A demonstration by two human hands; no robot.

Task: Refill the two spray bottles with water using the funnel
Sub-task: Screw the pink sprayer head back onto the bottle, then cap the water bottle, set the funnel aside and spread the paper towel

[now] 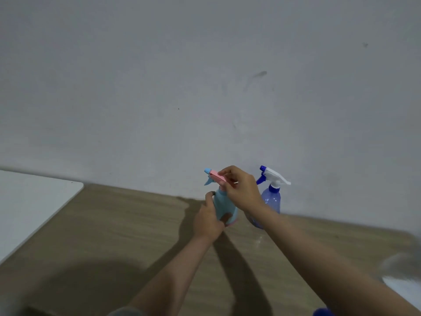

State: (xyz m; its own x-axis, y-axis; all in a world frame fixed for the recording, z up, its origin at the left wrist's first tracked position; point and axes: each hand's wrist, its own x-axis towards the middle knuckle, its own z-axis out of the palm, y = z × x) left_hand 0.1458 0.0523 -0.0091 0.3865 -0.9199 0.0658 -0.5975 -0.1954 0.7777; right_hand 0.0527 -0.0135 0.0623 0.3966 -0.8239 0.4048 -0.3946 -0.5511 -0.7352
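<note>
Here, left hand [208,218] grasps the upright light-blue spray bottle [224,205]; right hand [242,190] pinches its pink spray head [217,176], nozzle pointing left.

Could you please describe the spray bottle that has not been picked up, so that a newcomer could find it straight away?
Look along the wooden table to where it meets the grey wall. Two spray bottles stand there; the right one is the purple bottle. Its translucent body and white-and-blue trigger head distinguish it from the light blue bottle with a pink head, gripped by both hands.
</note>
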